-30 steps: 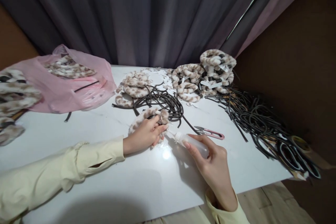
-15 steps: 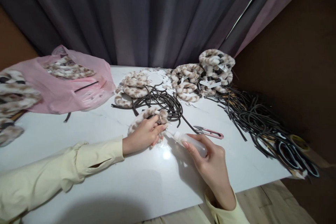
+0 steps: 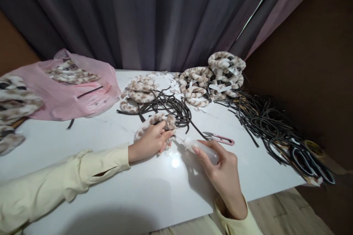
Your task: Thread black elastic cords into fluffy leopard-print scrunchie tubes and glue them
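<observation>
My left hand (image 3: 153,139) is closed on a fluffy brown-and-white plush ring (image 3: 143,126), pressing it near the table's middle. Part of the ring is hidden under the fingers. In my right hand (image 3: 223,169) is a translucent squeeze bottle (image 3: 204,150), tilted so its thin nozzle points left at the plush by my left fingertips. Whether the nozzle touches the plush I cannot tell. Behind the held ring lies a tangle of dark cords (image 3: 176,108). Pink-handled thread snips (image 3: 219,138) rest just beyond the bottle.
A pink plastic bag (image 3: 96,104) with plush pieces stands at the left. Stacked plush rings (image 3: 224,66) sit at the back right. Many more dark cords (image 3: 264,121) and large scissors (image 3: 317,167) line the right edge. A grey curtain (image 3: 138,18) hangs behind the white table (image 3: 124,191).
The view has shifted slightly. Both hands keep almost the same place, with the bottle's nozzle still pointed at the plush ring.
</observation>
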A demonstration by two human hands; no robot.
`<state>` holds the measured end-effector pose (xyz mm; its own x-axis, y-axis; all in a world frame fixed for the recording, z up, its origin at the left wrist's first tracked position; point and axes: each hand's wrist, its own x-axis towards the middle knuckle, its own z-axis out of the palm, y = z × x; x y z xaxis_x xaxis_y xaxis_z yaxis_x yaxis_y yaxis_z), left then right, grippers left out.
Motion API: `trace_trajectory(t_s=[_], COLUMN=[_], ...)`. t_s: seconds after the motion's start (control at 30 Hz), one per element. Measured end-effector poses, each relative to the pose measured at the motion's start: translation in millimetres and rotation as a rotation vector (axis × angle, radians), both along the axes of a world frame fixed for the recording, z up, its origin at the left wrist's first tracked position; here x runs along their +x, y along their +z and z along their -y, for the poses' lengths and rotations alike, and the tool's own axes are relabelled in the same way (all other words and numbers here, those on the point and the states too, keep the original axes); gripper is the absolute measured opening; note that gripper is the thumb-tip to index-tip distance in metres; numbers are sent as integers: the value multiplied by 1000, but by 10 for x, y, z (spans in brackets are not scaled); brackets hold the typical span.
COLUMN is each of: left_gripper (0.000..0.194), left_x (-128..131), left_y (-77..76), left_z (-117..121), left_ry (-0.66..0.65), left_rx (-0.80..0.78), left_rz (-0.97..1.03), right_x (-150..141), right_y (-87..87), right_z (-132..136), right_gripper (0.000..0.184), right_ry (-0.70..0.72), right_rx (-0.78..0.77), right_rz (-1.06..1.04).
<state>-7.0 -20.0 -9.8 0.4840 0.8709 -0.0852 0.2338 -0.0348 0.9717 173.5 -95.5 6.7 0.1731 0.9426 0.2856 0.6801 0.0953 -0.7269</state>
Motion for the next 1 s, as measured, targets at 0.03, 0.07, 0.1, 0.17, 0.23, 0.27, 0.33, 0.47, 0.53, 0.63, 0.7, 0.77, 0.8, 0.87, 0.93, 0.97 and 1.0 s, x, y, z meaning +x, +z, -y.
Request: trace_trajectory(t_s=[0.03, 0.07, 0.1, 0.17, 0.23, 0.27, 0.33, 0.47, 0.53, 0.63, 0.7, 0.77, 0.8, 0.87, 0.93, 0.97, 1.0], left_gripper=[20, 19, 19, 20, 20, 21, 20, 21, 21, 22, 22, 21, 21, 22, 23, 22, 22], left_x=[0, -1, -1, -3, -7, -9, -13, -16, -16, -14, -14, -16, -18, -21, -22, -22, -22], left_y=[-2, -6, -10, -21, -33, -39, -50, -60, -54, -34, -24, -24, -27, -38, -48, -50, -50], left_z=[-1, -3, -4, -7, -10, -11, -13, -14, -9, 3, 6, 5, 3, -1, -4, -4, -4], left_ry=[1, 0, -3, -7, -13, -15, -20, -21, -19, -13, -9, -13, -16, -21, -19, -21, -23], left_rx=[1, 3, 5, 11, 12, 10, 14, 51, 40, 14, 17, 19, 19, 23, 32, 34, 33], left_rz=[-2, -3, -2, 3, 6, 6, 3, -13, -13, -1, 5, 5, 6, 8, 11, 11, 10], right_x=[2, 3, 2, -7, -20, -26, -33, -28, -29, -41, -49, -53, -53, -53, -53, -54, -55], right_y=[1, 3, 5, 9, 10, 8, 2, -10, -11, -9, -8, -8, -10, -17, -28, -33, -37], right_z=[1, 3, 4, 5, 3, 2, -3, -3, 2, 8, 8, 6, 5, 3, 4, 4, 5], right_gripper=[26, 25, 25, 24, 23, 23, 22, 20, 19, 19, 18, 18, 18, 18, 18, 18, 17], right_ry=[-7, -12, -15, -6, 16, 29, 37, 3, 19, 48, 36, 26, 30, 41, 37, 30, 27], right_rx=[9, 18, 28, 38, 42, 44, 54, 87, 85, 69, 72, 81, 83, 83, 94, 104, 111], right_rz=[4, 5, 5, 3, 6, 12, 30, 53, 38, 30, 41, 45, 45, 52, 65, 69, 67])
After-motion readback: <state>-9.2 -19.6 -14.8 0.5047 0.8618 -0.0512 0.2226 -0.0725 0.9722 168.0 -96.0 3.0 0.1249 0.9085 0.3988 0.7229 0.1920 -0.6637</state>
